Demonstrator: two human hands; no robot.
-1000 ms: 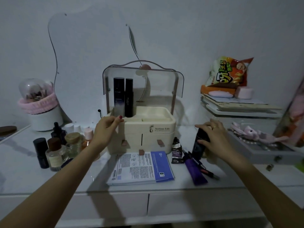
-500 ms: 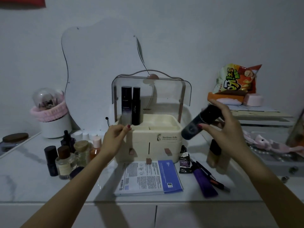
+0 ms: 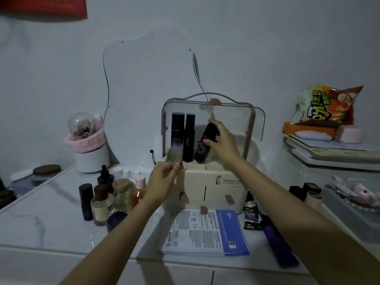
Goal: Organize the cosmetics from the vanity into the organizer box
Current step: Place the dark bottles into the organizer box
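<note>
1. R hand (image 3: 223, 141) grips a black bottle (image 3: 205, 144), fingers + thumb wrapped round its upper half. Bottle is tilted, top leaning right, base down in the top tray of the cream box (image 3: 211, 188), back left part.
2. Two tall dark bottles stand upright in that same back-left part: one (image 3: 177, 134) at the far left, the other (image 3: 189, 137) just beside it, w/ the tilted bottle right next to that one.
3. L hand (image 3: 164, 177) sits at the box's top left corner, fingers curled, fingertips pinched on the rim there. Cannot tell if it holds anything else.
4. Clear lid (image 3: 236, 118) of the box stands raised behind the tray.
5. Box sits mid-vanity, toward the back edge of the vanity top (image 3: 41, 219).
6. Left of box: cluster of small bottles (image 3: 107, 200) – dark stick, glass jars w/ brown and cork caps, an orange one w/ pink cap.
7. Front edge, before the box: blue-and-white leaflet (image 3: 205, 233). Right of it a small dark tube (image 3: 251, 214) and a purple tube (image 3: 277, 245) lying flat.
8. Back left corner: white cup w/ pink band (image 3: 90, 149). 
9. Right side: grey tray (image 3: 349, 212), and a snack bag (image 3: 324, 108) on stacked shelves.
</note>
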